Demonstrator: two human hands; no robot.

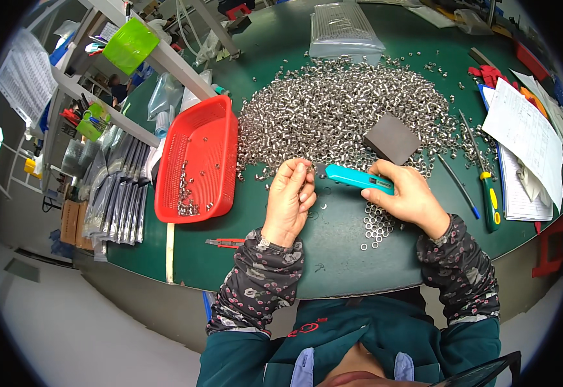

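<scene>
My right hand (402, 191) grips a teal utility knife (352, 177), its tip pointing left toward the fingertips of my left hand (290, 197). Thumb and forefinger of the left hand are pinched together, on what looks like a small metal ring (310, 169), mostly hidden by the fingers. Behind both hands spreads a large heap of small shiny metal rings (320, 106). Just beyond the right hand, a dark grey square block (392, 138) lies on the heap. A cluster of loose rings (377, 226) sits flat on the table below the right hand.
A red plastic basket (225, 161) with some metal pieces stands at the left. A red utility knife (225, 242) lies near the front edge of the green table (204, 267). Right are a green-yellow screwdriver (490, 200), a pen (460, 187) and papers (525, 132); a bagged stack (344, 29) lies behind.
</scene>
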